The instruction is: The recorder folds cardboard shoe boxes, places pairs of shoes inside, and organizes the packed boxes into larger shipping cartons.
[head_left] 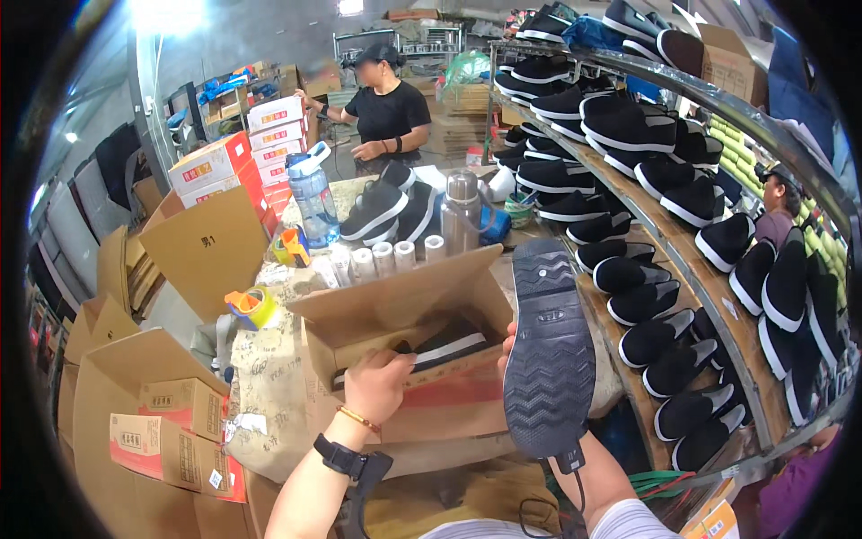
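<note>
In the middle of the table an open cardboard shoe box [404,305] has its lid flap raised at the far side. A black shoe with a white sole edge [456,341] lies inside it. My left hand [382,382] reaches over the box's near wall, its fingers closed at the shoe's left end; the fingertips are partly hidden. To the right of the box, my right hand [508,346] holds up another black shoe [549,359], its zigzag-patterned sole facing me. Most of that hand is hidden behind the sole.
Shelves [620,189] full of black shoes curve along the right. Behind the box stand white paper rolls [384,260], a steel flask [461,211], a blue water bottle [312,193] and tape dispensers [251,307]. A large carton [157,359] holds shoe boxes at left. A person [386,112] stands across the table.
</note>
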The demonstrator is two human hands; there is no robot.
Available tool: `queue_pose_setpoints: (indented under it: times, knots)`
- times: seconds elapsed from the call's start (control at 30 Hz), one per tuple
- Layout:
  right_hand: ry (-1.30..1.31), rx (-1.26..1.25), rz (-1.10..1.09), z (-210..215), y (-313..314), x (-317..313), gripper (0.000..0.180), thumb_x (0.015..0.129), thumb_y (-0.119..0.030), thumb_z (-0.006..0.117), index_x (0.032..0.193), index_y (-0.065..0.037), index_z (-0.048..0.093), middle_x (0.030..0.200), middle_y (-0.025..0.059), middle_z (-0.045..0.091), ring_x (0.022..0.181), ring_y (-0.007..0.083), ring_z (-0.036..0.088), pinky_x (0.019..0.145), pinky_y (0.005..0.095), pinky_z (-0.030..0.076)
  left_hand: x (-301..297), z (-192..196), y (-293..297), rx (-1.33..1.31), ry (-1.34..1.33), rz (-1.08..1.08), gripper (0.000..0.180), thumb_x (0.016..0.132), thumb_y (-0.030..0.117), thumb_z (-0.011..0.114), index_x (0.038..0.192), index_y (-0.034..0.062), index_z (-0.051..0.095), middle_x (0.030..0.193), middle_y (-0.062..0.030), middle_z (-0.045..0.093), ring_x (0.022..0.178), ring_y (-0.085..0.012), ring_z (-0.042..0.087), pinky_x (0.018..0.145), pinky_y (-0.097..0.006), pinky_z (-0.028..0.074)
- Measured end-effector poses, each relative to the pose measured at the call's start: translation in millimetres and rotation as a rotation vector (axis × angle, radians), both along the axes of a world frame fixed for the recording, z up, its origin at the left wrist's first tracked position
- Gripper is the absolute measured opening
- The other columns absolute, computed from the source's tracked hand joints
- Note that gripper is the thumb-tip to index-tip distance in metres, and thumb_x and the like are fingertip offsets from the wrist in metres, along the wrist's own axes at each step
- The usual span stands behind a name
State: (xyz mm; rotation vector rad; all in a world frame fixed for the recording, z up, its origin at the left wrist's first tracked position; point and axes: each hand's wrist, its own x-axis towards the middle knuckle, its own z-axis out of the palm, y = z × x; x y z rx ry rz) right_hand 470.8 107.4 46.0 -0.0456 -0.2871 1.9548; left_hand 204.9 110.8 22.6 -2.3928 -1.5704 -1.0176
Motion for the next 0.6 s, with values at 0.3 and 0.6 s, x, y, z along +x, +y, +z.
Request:
queue_pose_setpoints:
  times: [0.3, 0.6]
  knots:
    - [-1.343, 0.871, -1.020, 44, 50, -25, 0.009, 0.078, -0.002, 0.071, 0.080, 0.001, 0.063, 0.087, 0.0112, 0.066, 0.075, 0.0201, 0.064, 0.065, 0.0297, 0.050, -80, 57, 28, 0.439, -0.411, 0.245, 0.012, 0.069, 0.009, 0.075, 0.079, 0.0106, 0.069, 0.089, -0.0059, 0.058, 0.090, -0.0255, 0.054, 0.079, -0.038, 0.042]
    - [-1.695, 1.499, -0.946, 23, 86, -62, 0.019, 0.067, -0.016, 0.076, 0.080, -0.008, 0.065, 0.095, 0.0091, 0.066, 0.094, 0.0281, 0.062, 0.082, 0.0393, 0.049, -84, -16, 49, -0.229, -0.280, 0.310, 0.076, 0.070, 0.022, 0.070, 0.136, 0.0130, 0.035, 0.138, -0.0234, 0.030, 0.132, -0.0404, 0.027, 0.111, -0.046, 0.024]
